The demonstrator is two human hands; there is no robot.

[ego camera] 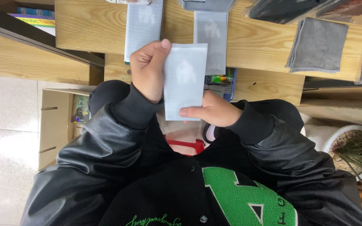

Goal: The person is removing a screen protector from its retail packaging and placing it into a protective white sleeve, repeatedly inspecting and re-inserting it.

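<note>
A pale wooden worktop (256,42) runs across the top of the view, with light floor tiles and an open cardboard box (57,125) below it on one side. The person wears a black jacket with glossy sleeves and a green patch on the front. Both hands are raised in front of the worktop's edge, together holding a translucent white pouch (184,81), upright and flat toward the camera, with a faint pale shape showing through it. The left hand (148,69) is closed on the pouch's upper edge, thumb pressed on its top corner. The right hand (212,111) is closed on the lower edge, fingers on the front near the bottom corner. Two similar frosted pouches (143,27) lie on the worktop just behind, side by side. A folded grey cloth (318,45) sits well apart toward the far end, near dark packets wrapped in clear plastic (279,9). A potted plant (357,155) stands by the person's right arm.
</note>
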